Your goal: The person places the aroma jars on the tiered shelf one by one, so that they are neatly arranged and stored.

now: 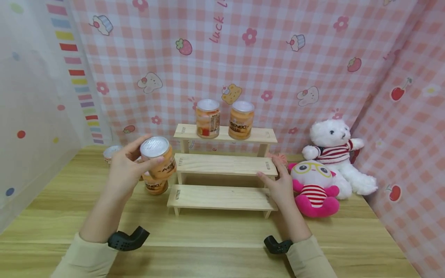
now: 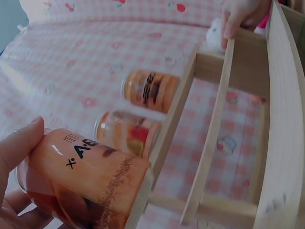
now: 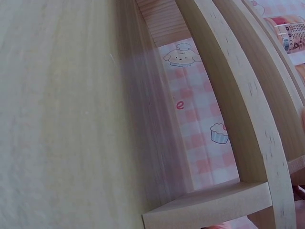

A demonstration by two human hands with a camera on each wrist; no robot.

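Note:
My left hand [image 1: 122,170] grips an orange can [image 1: 166,164] with a silver lid, up beside the left end of a three-step wooden stand [image 1: 222,165]. In the left wrist view the held can [image 2: 90,174] is tilted, thumb along one side. My right hand [image 1: 282,185] holds the right end of the stand's middle step, thumb on top. Two similar cans, a left one [image 1: 208,119] and a right one [image 1: 241,120], stand upright on the top step. Another can [image 1: 156,187] on the table is partly hidden behind the held one.
Left of my left hand, a further silver-lidded can [image 1: 111,152] is mostly hidden. A pink plush toy [image 1: 314,189] and a white teddy bear [image 1: 333,154] sit right of the stand. A checked curtain [image 1: 222,58] hangs behind the wooden table [image 1: 201,239].

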